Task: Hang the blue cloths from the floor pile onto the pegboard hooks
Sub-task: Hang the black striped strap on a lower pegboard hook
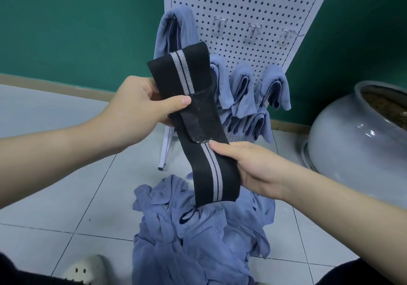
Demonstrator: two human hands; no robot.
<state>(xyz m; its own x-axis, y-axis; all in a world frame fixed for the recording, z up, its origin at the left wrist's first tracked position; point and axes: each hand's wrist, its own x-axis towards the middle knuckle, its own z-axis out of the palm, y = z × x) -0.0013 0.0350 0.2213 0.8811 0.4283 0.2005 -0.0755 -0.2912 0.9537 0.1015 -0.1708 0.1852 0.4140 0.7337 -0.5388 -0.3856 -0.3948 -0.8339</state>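
Holding one black strap [193,117]; two hands: left [141,104], right [253,170]

Bare forearms, no sleeves; dark trousers [352,273] at lower corners; pale perforated clog [84,268] on foot.

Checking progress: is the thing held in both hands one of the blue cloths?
No, both hands hold a black strap with grey stripes.

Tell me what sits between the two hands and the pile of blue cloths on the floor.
In the head view, a black strap with a grey stripe, held by left hand and right hand, hangs over the pile.
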